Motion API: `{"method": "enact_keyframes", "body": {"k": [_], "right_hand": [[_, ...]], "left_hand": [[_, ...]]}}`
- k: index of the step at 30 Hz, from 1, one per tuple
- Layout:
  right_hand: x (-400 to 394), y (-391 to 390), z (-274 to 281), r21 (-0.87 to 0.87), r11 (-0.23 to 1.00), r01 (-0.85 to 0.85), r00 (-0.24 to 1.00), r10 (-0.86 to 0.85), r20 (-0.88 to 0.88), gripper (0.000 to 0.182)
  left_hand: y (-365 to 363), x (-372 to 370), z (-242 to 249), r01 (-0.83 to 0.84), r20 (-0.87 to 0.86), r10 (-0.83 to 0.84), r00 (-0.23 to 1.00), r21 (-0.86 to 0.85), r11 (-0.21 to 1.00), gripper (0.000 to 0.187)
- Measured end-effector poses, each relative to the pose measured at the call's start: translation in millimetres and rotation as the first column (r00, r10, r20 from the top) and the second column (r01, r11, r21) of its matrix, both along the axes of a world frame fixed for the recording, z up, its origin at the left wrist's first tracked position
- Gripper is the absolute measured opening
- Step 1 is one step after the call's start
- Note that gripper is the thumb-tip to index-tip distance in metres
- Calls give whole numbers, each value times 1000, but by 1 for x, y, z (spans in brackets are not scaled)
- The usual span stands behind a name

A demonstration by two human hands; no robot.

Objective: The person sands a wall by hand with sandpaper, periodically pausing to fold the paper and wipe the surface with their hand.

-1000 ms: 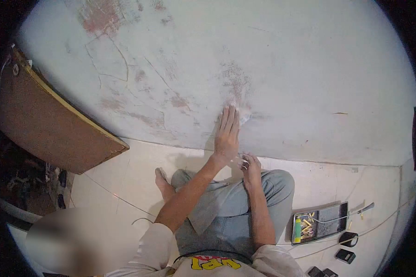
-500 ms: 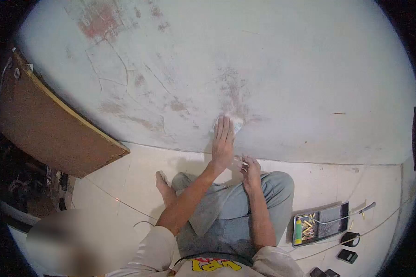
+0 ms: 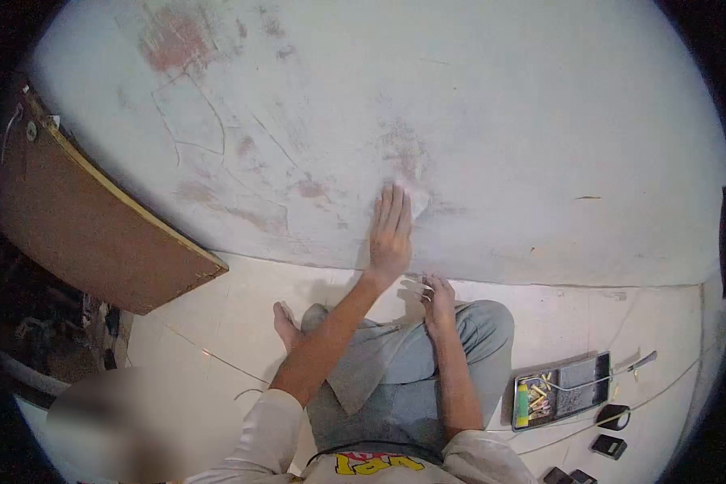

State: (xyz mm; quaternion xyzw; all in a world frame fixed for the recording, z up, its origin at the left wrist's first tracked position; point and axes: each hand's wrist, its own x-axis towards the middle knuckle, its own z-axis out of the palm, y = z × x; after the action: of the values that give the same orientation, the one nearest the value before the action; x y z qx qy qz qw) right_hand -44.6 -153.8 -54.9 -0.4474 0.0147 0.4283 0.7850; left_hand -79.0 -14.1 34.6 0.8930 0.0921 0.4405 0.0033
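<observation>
My left hand [image 3: 390,234] lies flat against the wall, its fingers together and pointing up. Under them is a pale sheet [image 3: 420,203] that looks like sandpaper, mostly covered by the hand and pressed on a scuffed reddish-brown patch [image 3: 407,153]. Low beside my bent knee, my right hand [image 3: 437,300] hovers near the foot of the wall. Its fingers are loosely curled and apart, and I make out no object in them; pale blurred shapes show at the fingertips.
A black paint tray [image 3: 582,397] on the tiled floor holds a roller frame [image 3: 569,389], a green-and-yellow tube [image 3: 522,403] and small yellowish pieces. Small black items [image 3: 609,446] lie nearby. A brown board [image 3: 105,218] leans at left. More worn patches [image 3: 173,39] mark the wall [image 3: 540,121].
My left hand has slid upward along the wall with the pale sheet. My right hand has stayed almost in place.
</observation>
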Motion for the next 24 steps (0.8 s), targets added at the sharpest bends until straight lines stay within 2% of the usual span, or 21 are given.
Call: {"method": "enact_keyframes", "body": {"k": [1,4,8,11,14,16,18,21,24], "right_hand": [[1,0,-3,5,1000,5,1000,-5,5,23],[3,1,-7,3,1000,-4,1000,4,29,23],[-1,-2,8,10,1000,-9,1000,9,-1,24],[1,-3,0,25,1000,-11,1000,11,4,24],[2,-2,0,15,1000,-20,1000,20,22,24],[1,-3,6,12,1000,-23,999,22,26,23],[-2,-4,11,60,998,-6,1000,6,-4,22],[1,-1,1,-5,1000,-5,1000,5,10,21],[-1,-3,9,8,1000,7,1000,-7,14,22]], "left_hand": [[-7,-4,-2,-10,-79,7,997,-40,999,51],[-7,1,4,-16,-24,14,1000,-59,998,51],[3,28,94,-7,224,-10,975,72,997,52],[0,31,124,-11,245,0,970,46,999,51],[1,24,86,-8,209,3,978,22,1000,50],[-3,13,40,3,97,-3,995,2,1000,50],[-7,0,-25,22,-61,-28,998,-103,994,50],[-8,6,2,-25,11,26,1000,-57,998,53],[-1,24,79,0,192,-8,981,40,999,54]]}}
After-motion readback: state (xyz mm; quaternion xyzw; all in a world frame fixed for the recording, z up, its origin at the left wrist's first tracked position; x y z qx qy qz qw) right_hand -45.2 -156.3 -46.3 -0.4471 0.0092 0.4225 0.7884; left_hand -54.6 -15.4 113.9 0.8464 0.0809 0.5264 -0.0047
